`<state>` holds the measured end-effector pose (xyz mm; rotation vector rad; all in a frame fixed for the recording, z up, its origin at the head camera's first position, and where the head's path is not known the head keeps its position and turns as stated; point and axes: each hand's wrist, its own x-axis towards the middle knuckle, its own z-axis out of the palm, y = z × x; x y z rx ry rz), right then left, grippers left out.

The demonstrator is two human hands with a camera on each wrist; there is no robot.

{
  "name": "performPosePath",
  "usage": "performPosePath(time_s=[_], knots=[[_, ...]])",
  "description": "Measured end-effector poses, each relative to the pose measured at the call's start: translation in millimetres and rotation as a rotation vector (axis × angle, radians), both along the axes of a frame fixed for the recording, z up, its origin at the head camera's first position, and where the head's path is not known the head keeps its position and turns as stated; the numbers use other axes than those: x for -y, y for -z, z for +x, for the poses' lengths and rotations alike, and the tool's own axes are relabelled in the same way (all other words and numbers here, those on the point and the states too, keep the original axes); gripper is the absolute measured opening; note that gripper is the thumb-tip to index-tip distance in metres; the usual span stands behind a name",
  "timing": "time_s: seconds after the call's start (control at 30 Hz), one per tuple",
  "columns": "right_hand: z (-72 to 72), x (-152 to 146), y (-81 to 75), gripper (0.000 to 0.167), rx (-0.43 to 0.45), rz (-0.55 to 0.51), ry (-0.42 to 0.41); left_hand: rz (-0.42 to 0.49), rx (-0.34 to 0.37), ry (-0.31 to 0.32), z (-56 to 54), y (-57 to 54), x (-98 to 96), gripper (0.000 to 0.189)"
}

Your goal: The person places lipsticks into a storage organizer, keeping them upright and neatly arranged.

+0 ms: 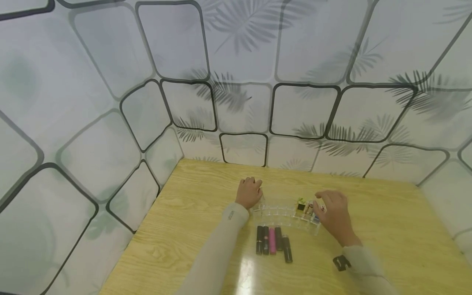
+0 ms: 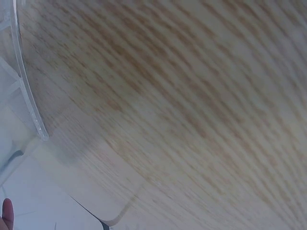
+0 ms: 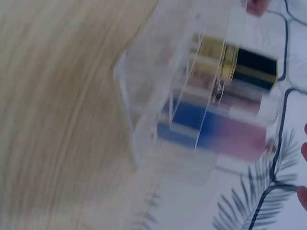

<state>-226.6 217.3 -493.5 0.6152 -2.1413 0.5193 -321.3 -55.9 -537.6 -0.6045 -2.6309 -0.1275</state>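
Note:
A clear stepped organizer (image 1: 282, 211) stands on the table, made up of small compartments. My left hand (image 1: 249, 192) is at its far left corner with fingers loosely bent; whether they touch the plastic is hard to tell. Several cosmetic tubes stand in the right end: a gold-and-black lipstick (image 3: 256, 67), a pale clear-capped one (image 3: 240, 98) and a blue-and-pink tube (image 3: 225, 132). Over that end hovers my right hand (image 1: 335, 215), thumb and fingers apart. Its fingertips (image 3: 304, 151) are clear of the tubes in the right wrist view.
In front of the organizer several dark lipstick tubes (image 1: 259, 240) and a pink one (image 1: 272, 241) lie side by side on the wood-grain table (image 1: 199, 229). One black tube (image 1: 287, 249) lies slightly askew. A patterned wall covering (image 1: 243, 149) rises behind the table.

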Motion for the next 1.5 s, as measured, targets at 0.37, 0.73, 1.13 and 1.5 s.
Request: performPosePath(time_s=[0.37,0.73,1.13,1.5], knots=[[33.5,47,8.0,0.025,-0.02,0.037,-0.097,-0.015,0.032,-0.012,0.5,-0.2,-1.7,0.013],[59.0,65,29.4,0.022,0.158,0.237,-0.143,-0.017,0.046,-0.014,0.6,-0.2,-1.6,0.013],[71.7,67,36.7,0.022,0.374,0.344,-0.176,-0.001,0.038,-0.002,1.5,-1.3,-0.7,0.013],[74.0,62,44.4,0.024,0.47,0.379,-0.186,-0.004,0.028,-0.005,2.6,-4.1,-0.9,0.012]])
